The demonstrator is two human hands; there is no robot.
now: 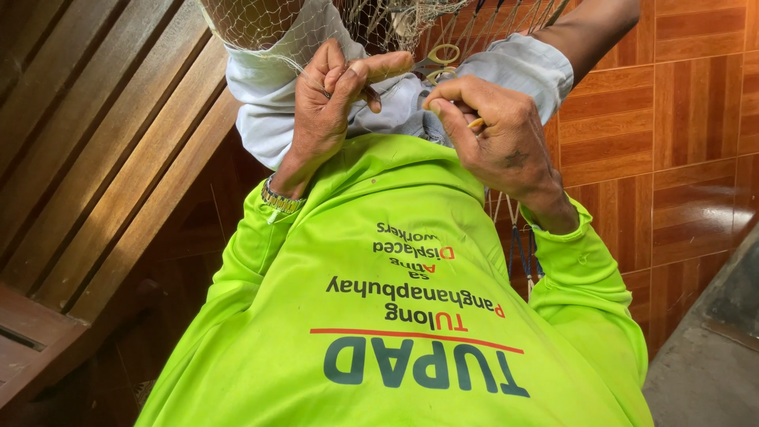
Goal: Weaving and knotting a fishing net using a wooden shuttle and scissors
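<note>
Net (269, 24) and scissors (437, 57) crowd above hands; floor (696, 119) right open

A wooden bench (95, 158) with long brown slats fills the left side of the frame. The slats run slanted from the lower left up to the top. Light shines on the middle slats and makes them look golden. The lower left corner is dark and in shadow. On the right side of the frame is a floor of shiny tiles (688, 134) that look like reddish-brown wood squares. Light glints off them. In the lower right corner lies a flat grey slab (711, 364), dull and rough like cement.
</note>
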